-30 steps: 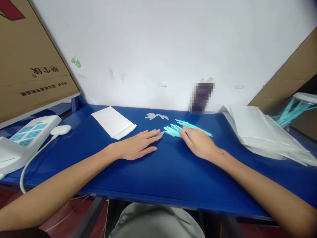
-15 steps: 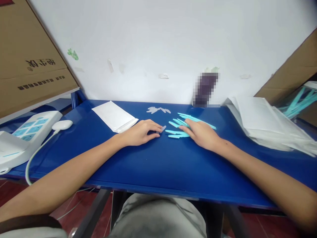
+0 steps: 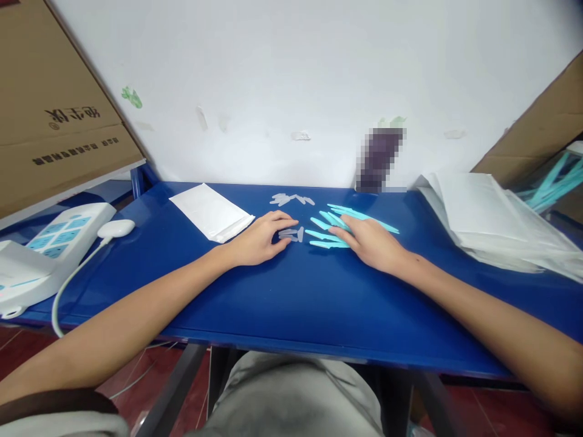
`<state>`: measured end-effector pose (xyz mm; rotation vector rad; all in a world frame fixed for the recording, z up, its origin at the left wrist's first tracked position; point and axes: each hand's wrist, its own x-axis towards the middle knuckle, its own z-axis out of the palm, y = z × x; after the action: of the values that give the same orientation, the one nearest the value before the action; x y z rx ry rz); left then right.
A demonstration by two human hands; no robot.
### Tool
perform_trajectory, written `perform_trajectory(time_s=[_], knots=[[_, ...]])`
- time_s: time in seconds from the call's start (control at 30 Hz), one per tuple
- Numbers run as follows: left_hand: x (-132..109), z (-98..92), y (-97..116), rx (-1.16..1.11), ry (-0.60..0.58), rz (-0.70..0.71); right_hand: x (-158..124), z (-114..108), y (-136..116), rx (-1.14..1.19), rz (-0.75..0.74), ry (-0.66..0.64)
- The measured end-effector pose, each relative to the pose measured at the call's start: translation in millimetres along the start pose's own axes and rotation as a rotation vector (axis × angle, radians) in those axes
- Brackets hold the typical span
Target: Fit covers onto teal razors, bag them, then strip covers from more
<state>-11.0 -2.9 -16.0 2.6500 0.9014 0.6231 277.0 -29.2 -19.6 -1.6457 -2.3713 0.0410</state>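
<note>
My left hand (image 3: 259, 238) rests on the blue table (image 3: 291, 291), fingers curled loosely around a few small clear plastic caps (image 3: 291, 233) at its fingertips. My right hand (image 3: 371, 241) lies flat, fingers spread, on a fan of turquoise plastic sticks (image 3: 332, 226); two of them stick out to the left beneath its fingertips. Farther back lies a small cluster of more clear caps (image 3: 291, 199). Neither hand has lifted anything.
A white envelope (image 3: 212, 211) lies at the back left. A stack of white envelopes (image 3: 492, 218) fills the right side. A white device with a cable (image 3: 50, 243) sits far left, with cardboard boxes (image 3: 54, 109) behind it. More turquoise sticks (image 3: 553, 182) stand far right.
My left hand has curled from flat and drawn clear caps toward itself. My right hand has spread the turquoise sticks and pulled two out to the left. The camera has tilted down slightly.
</note>
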Motion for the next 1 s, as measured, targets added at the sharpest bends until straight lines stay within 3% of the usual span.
perform_trajectory(time_s=[0.17, 0.6, 0.9, 1.0], knots=[[1, -0.1, -2, 0.056, -0.043, -0.11, 1, 0, 2, -0.008, 0.024, 0.016], [3, -9.3, 1, -0.075, -0.05, -0.163, 1, 1, -3, 0.033, 0.011, 0.016], [3, -8.9, 3, -0.049, -0.015, -0.109, 0, 4, -3, -0.026, -0.025, 0.092], [3, -6.0, 3, -0.014, 0.016, -0.077, -1, 3, -7, -0.043, 0.031, 0.079]])
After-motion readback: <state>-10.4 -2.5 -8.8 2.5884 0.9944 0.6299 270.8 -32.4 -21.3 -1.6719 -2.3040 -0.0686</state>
